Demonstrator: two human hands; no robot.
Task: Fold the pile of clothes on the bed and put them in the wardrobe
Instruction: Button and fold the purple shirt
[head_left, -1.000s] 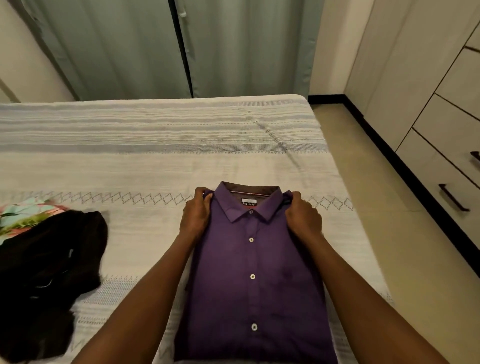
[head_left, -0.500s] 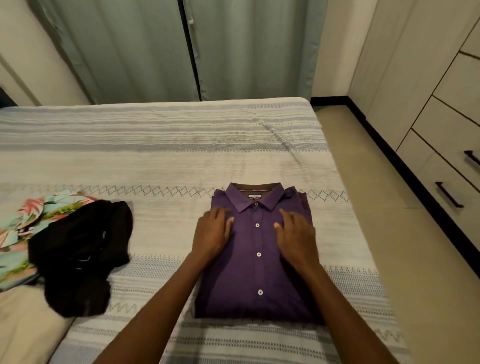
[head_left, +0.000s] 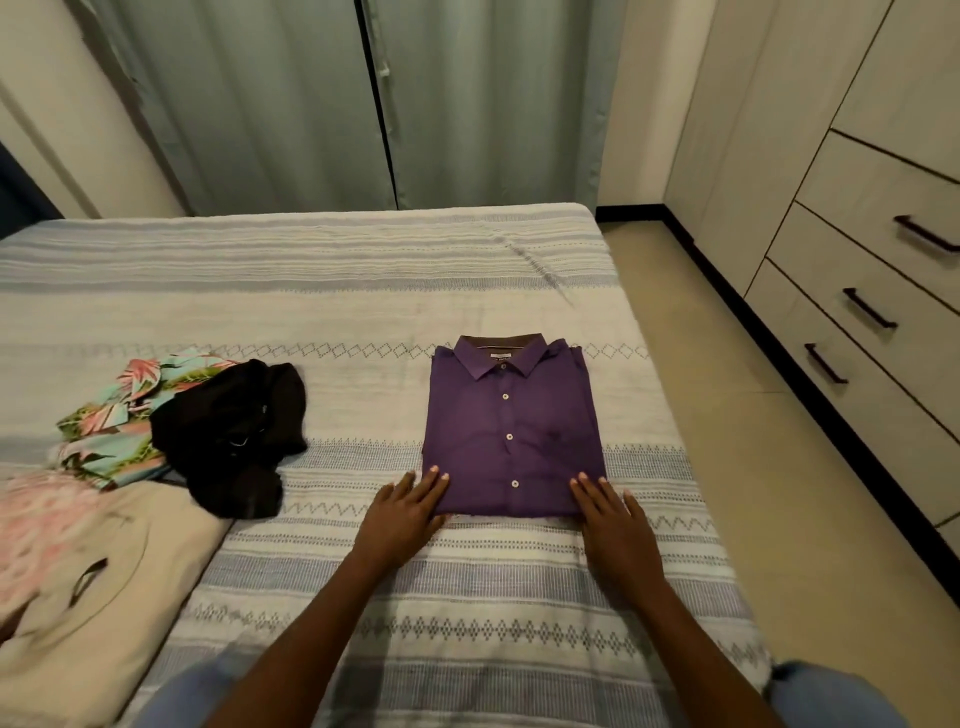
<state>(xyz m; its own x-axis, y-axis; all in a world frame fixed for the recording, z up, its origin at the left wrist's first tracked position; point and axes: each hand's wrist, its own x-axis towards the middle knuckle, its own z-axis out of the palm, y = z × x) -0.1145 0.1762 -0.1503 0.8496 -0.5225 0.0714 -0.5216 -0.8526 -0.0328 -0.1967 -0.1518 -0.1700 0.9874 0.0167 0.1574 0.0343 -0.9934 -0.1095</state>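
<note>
Purple shirt (head_left: 511, 428) lies folded into a rectangle on striped bedspread (head_left: 322, 291), collar at far end, buttons up. Left hand (head_left: 402, 512) flat, fingers straight, fingertips on shirt's near-left corner. Right hand (head_left: 613, 512) flat, fingertips on near-right corner. Left of shirt, well apart: black garment (head_left: 234, 426) crumpled, overlapping floral garment (head_left: 111, 421); beige garment (head_left: 88, 587) nearer. Wardrobe drawers (head_left: 857, 291) at right. Curtains (head_left: 363, 104) beyond the far edge.

The white neck label (head_left: 500, 355) inside the purple shirt (head_left: 511, 431) collar is too blurred to read
</note>
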